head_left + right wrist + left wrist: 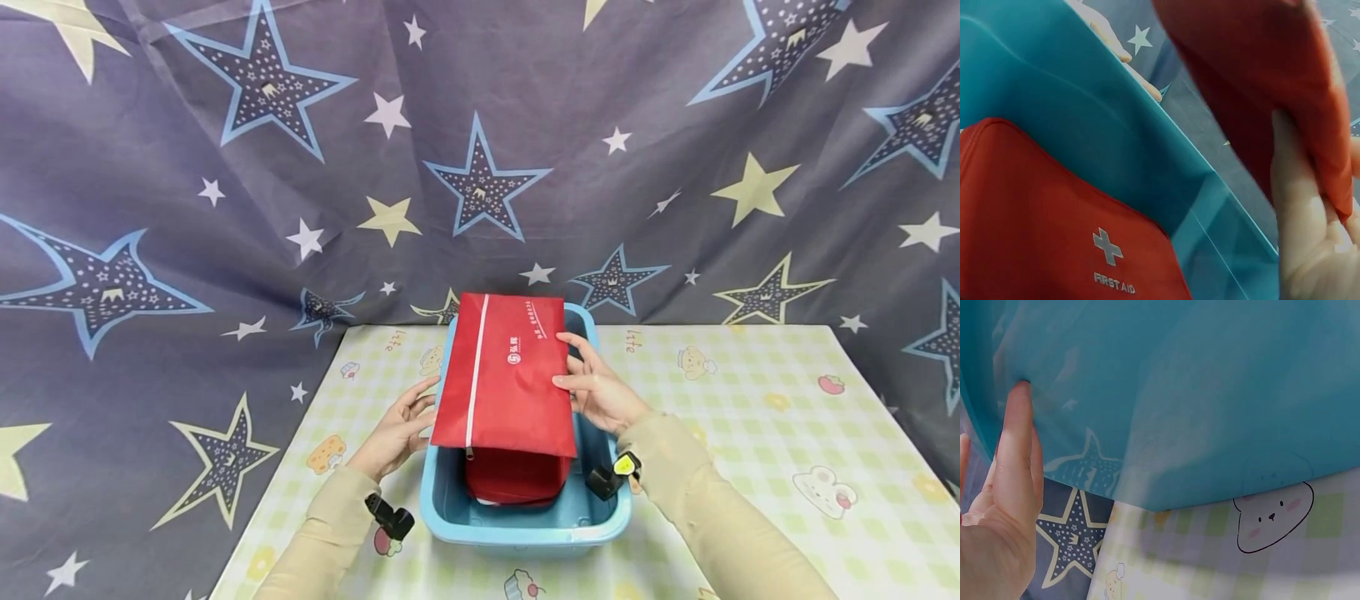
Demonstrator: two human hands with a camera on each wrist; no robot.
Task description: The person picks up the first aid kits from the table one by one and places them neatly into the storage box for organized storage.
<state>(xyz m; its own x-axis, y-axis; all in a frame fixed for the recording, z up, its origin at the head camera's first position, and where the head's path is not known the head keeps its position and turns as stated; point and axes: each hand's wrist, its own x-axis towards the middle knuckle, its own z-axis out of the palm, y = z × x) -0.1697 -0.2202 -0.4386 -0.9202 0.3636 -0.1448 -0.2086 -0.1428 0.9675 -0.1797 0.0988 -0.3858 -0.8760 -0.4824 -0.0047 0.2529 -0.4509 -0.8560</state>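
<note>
A flat red zip pouch (517, 383) with a white zipper and white print lies tilted above a blue plastic bin (525, 535). My right hand (606, 397) pinches the pouch's right edge between thumb and fingers, as the right wrist view also shows. My left hand (396, 435) is at the bin's left side, fingers extended. Seen from the left wrist, a fingertip touches the bin's outer wall (1197, 400). Inside the bin sits a red first aid bag (1054, 212) with a grey cross, partly hidden beneath the pouch in the head view.
The bin stands on a table with a green-and-white checked cloth (750, 433) printed with cartoon figures. Behind the table hangs a dark star-patterned curtain (637, 208). Black wrist cameras (390, 518) are strapped to both wrists, the right one hanging over the bin.
</note>
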